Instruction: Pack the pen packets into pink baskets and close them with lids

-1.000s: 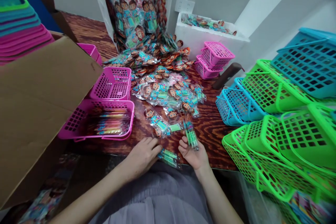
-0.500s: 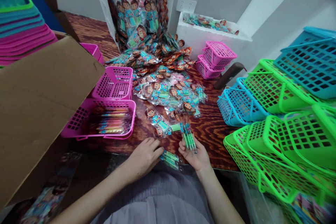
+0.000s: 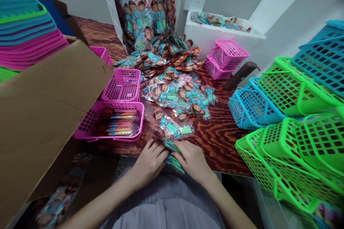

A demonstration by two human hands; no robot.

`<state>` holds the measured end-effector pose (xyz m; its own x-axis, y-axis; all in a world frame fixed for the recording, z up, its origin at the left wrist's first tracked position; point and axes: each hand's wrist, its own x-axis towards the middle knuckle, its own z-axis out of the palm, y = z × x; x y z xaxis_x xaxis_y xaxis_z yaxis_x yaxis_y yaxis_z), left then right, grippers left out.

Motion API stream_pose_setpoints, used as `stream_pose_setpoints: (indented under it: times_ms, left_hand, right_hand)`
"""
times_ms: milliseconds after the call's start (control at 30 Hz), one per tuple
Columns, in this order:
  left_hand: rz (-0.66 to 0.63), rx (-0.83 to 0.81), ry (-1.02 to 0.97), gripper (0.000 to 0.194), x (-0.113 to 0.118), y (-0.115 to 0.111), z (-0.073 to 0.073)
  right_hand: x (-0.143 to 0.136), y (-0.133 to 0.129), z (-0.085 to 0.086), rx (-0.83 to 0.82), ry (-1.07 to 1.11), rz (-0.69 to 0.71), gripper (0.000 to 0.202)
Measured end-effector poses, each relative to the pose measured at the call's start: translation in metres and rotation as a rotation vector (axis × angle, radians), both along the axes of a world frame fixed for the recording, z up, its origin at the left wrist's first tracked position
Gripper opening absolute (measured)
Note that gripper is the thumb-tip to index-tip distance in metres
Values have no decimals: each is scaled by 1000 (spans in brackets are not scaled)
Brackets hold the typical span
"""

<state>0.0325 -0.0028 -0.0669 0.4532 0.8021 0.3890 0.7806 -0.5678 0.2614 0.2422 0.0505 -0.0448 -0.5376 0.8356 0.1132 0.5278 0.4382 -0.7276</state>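
My left hand (image 3: 151, 160) is closed on a bundle of clear-wrapped cartoon-doll packets (image 3: 176, 164) with green striped lower parts, at the table's front edge. Against it, my right hand (image 3: 194, 160) is closed on a second bundle of the same packets (image 3: 171, 145). The two bundles meet between my hands, and my fingers partly hide them. Just beyond lie a few loose doll packets (image 3: 170, 126) on the wood-grain table (image 3: 223, 143). Behind those spreads a large heap of doll packets (image 3: 174, 91).
At left are an open cardboard box (image 3: 53, 103), a pink basket (image 3: 142, 121) holding wrapped packets and another pink basket (image 3: 120, 91). A white crate (image 3: 109, 7) spills packets at the back. Green baskets (image 3: 271, 164) and blue baskets (image 3: 244, 109) crowd the right, near a dark cylinder (image 3: 240, 75).
My right hand has moved left and turned over, bringing its upright bundle down to the one in my left hand. The view has shifted slightly.
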Motion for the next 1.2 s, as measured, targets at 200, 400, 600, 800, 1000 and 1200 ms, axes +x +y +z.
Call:
stream_pose_setpoints:
  times_ms: [200, 400, 600, 800, 1000, 1200]
  left_hand:
    - [167, 177, -10, 39, 1, -16, 4]
    - [125, -10, 67, 66, -5, -1, 12]
    - [138, -58, 20, 74, -12, 4, 9]
    - [169, -55, 63, 69, -7, 8, 15]
    - [172, -71, 97, 71, -5, 10, 19]
    - [119, -167, 9, 86, -10, 13, 13]
  right_hand:
    - [-12, -7, -6, 78, -154, 34, 25]
    - [-10, -7, -8, 30, -137, 13, 31]
    - [3, -9, -14, -157, 75, -86, 36]
    - [3, -11, -27, -236, 311, -216, 36]
    - [-1, -13, -35, -276, 402, -287, 44]
    - [-7, -14, -35, -334, 450, -338, 45]
